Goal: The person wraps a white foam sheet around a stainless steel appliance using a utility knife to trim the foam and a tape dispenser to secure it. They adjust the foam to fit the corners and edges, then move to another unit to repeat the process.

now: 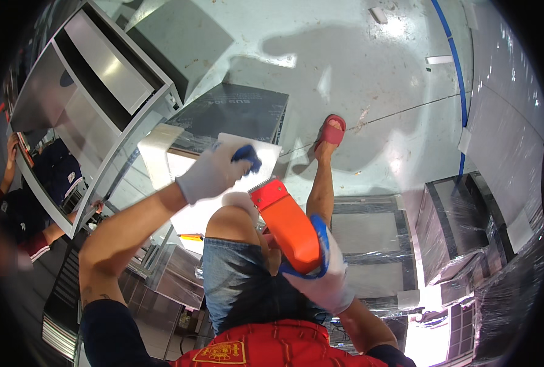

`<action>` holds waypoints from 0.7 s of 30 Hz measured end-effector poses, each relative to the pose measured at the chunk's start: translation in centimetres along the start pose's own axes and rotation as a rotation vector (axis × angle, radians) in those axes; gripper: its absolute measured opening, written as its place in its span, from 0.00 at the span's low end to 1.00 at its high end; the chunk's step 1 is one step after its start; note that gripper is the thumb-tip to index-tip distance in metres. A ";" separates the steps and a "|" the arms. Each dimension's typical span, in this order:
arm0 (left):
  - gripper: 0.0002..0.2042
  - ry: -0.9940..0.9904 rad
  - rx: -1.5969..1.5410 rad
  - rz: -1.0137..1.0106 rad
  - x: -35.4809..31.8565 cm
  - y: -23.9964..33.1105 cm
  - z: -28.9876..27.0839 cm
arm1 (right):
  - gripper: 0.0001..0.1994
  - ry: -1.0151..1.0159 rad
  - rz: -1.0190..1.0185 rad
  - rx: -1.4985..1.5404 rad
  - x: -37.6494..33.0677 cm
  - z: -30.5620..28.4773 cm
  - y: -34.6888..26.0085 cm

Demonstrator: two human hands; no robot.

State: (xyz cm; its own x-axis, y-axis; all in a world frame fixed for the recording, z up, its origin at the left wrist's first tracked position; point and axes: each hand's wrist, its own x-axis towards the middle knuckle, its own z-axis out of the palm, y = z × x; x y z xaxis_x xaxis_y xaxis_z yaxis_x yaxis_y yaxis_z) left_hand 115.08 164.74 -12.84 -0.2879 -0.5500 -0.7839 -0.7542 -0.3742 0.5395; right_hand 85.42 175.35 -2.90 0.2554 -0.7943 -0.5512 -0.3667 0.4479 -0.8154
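Red shirt [278, 344], orange dispenser [293, 231] (pale floor [345, 67]).

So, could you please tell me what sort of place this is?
Probably a workshop or packing area: a large metal unit at the left, plastic-wrapped goods at the right, and what looks like an orange tape dispenser in the person's right hand.

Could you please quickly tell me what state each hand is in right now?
Left hand: curled; whether it is holding anything cannot be told.
Right hand: closed, holding the toothed orange tool.
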 end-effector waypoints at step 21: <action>0.17 -0.362 0.576 0.003 27.6 -4.5 -2.3 | 0.48 -0.075 0.437 0.380 1.5 4.9 -9.3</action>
State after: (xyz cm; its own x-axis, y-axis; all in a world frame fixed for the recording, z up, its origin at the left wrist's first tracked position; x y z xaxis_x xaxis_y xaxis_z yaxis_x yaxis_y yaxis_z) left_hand 111.91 149.58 -36.20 -0.3943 -0.2287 -0.8901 -0.9182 0.1390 0.3710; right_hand 93.63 172.00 2.95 0.2202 -0.4777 -0.8505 -0.1093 0.8543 -0.5081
